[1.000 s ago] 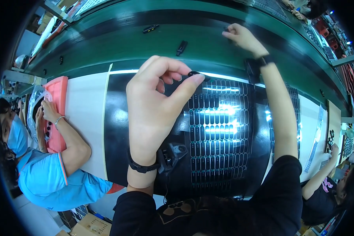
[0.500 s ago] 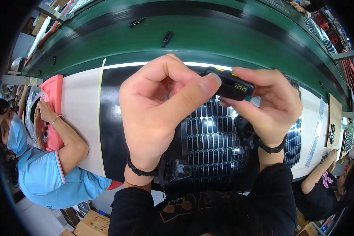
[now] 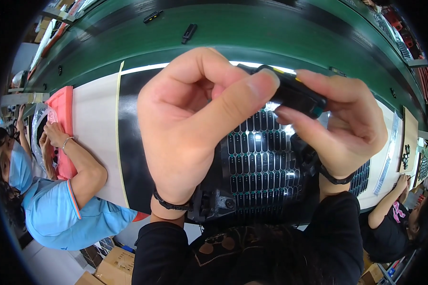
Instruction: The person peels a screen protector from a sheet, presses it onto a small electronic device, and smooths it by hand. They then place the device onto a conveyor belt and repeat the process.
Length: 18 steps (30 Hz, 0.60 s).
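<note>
Up in front of me, a small black electronic device [image 3: 294, 91] with a yellow strip along its top edge is held between both hands. My left hand [image 3: 188, 114] pinches its left end, the thumb lying across the front. At the other end, the fingers and thumb of my right hand [image 3: 349, 121] are closed around the casing. Its front is tilted, and no lit digits show on it. Below the hands lies a sheet of several rows of small black oval display panels [image 3: 259, 164], partly covered by my wrists.
Beyond the bench runs a green conveyor belt [image 3: 252, 28] with similar black devices [image 3: 189, 33] on it. A co-worker in a light blue shirt [image 3: 81, 209] handles things in a pink tray [image 3: 66, 128] at left. Another person in black [image 3: 390, 223] works at right.
Both hands have shifted slightly, the right one further right. The device has tilted, and the lit digits on its front no longer show. Devices on the belt have moved left in view.
</note>
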Each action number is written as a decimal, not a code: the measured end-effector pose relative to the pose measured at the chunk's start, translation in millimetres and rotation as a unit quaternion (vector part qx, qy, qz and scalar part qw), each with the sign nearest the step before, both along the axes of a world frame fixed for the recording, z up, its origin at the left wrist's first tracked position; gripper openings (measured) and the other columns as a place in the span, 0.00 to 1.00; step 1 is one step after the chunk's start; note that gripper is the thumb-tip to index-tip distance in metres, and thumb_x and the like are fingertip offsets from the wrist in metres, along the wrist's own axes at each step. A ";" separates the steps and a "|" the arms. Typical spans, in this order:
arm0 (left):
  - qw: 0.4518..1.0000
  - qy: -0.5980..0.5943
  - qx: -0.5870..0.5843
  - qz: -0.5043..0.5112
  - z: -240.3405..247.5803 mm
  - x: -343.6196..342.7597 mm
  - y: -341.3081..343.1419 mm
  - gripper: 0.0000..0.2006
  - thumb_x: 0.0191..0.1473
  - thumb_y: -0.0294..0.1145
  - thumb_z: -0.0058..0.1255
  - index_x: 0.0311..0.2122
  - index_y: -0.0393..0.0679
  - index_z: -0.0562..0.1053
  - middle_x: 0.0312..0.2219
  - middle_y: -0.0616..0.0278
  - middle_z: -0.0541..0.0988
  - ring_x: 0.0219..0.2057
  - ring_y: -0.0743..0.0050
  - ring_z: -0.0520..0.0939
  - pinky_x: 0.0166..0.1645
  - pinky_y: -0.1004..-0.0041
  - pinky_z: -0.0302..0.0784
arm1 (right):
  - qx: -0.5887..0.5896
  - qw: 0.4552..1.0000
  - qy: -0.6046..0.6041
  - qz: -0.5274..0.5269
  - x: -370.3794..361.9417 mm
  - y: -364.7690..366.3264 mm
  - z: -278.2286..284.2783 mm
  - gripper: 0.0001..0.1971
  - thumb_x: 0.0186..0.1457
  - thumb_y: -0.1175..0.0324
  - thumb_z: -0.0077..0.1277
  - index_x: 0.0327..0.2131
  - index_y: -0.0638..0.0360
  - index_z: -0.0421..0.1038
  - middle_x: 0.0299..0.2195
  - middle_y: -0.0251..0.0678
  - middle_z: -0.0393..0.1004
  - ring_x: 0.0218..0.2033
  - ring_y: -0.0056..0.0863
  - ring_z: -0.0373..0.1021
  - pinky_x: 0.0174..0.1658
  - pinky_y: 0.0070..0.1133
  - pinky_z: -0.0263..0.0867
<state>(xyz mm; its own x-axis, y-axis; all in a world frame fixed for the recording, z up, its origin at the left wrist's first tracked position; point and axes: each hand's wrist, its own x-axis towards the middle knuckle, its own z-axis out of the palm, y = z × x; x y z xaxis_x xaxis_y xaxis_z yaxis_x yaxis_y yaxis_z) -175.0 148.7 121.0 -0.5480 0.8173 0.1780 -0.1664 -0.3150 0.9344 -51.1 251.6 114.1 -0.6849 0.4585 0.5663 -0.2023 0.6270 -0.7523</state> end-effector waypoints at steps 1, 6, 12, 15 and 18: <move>1.000 -0.005 0.002 -0.004 0.1 -0.7 0.3 0.04 0.45 0.22 0.45 0.22 0.39 0.65 0.18 0.70 0.62 0.22 0.84 0.60 0.28 0.85 0.52 | 0.001 1.000 -0.004 -0.003 -0.3 0.5 0.3 0.17 0.31 0.88 0.54 0.31 0.75 0.65 0.26 0.44 0.70 0.25 0.29 0.70 0.29 0.18 0.70; 0.998 0.055 -0.006 0.023 -2.2 2.2 2.4 0.04 0.44 0.21 0.46 0.21 0.38 0.65 0.19 0.70 0.63 0.22 0.84 0.60 0.28 0.85 0.52 | 0.007 1.000 -0.022 -0.008 1.1 1.7 1.8 0.17 0.31 0.88 0.54 0.31 0.75 0.65 0.26 0.44 0.70 0.26 0.29 0.70 0.29 0.18 0.70; 0.993 0.104 -0.012 0.053 -6.4 2.1 5.9 0.04 0.43 0.19 0.47 0.21 0.37 0.65 0.19 0.69 0.63 0.22 0.84 0.61 0.28 0.85 0.53 | 0.020 0.999 -0.023 -0.022 -2.6 1.7 1.8 0.17 0.30 0.88 0.55 0.31 0.74 0.65 0.26 0.43 0.70 0.26 0.28 0.70 0.30 0.18 0.69; 0.991 0.123 -0.009 0.060 -6.4 0.7 7.3 0.04 0.42 0.19 0.48 0.21 0.37 0.66 0.18 0.69 0.63 0.22 0.84 0.61 0.28 0.85 0.53 | 0.027 0.999 -0.014 -0.032 -3.8 1.4 3.0 0.18 0.29 0.87 0.56 0.30 0.73 0.66 0.26 0.42 0.70 0.27 0.27 0.70 0.31 0.17 0.68; 0.980 0.185 -0.007 0.076 -9.2 0.3 6.1 0.04 0.42 0.18 0.48 0.21 0.36 0.66 0.18 0.69 0.62 0.22 0.84 0.61 0.28 0.85 0.53 | 0.049 0.998 -0.019 -0.047 -3.2 -0.8 2.1 0.18 0.29 0.87 0.57 0.30 0.73 0.66 0.26 0.42 0.71 0.28 0.26 0.70 0.31 0.16 0.67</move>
<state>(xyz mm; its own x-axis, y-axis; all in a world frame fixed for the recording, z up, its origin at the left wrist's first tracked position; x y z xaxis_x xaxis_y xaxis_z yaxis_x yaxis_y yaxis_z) -174.7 154.8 111.8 -0.5639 0.7348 0.3770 0.2326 -0.2967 0.9262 -54.4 250.8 116.1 -0.6637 0.4650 0.5860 -0.1118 0.7129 -0.6923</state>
